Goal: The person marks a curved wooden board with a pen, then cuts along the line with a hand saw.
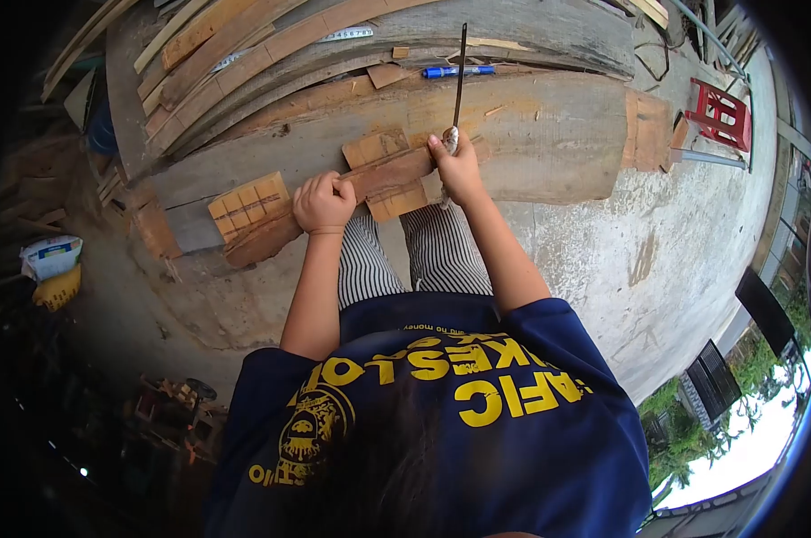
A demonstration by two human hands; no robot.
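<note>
My left hand (pixel 325 203) is closed in a fist over a rough reddish-brown wood strip (pixel 387 176), which runs slantwise across the work plank. Closed around the whitish, wrapped-looking grip (pixel 450 139) of a long, thin dark blade (pixel 461 76), my right hand (pixel 460 169) is at the strip's right end. The blade points away from me, over the plank. Lighter wood blocks (pixel 376 146) show under and beside the strip, one (pixel 248 204) with dark lines across it at the left.
A wide grey-brown plank (pixel 540 134) lies before me, a blue marker (pixel 458 72) at its far side. Behind are stacked curved wood strips (pixel 271 56) and a tape measure (pixel 347 34). A red plastic stool (pixel 721 115) stands at right; bags (pixel 52 260) lie at left.
</note>
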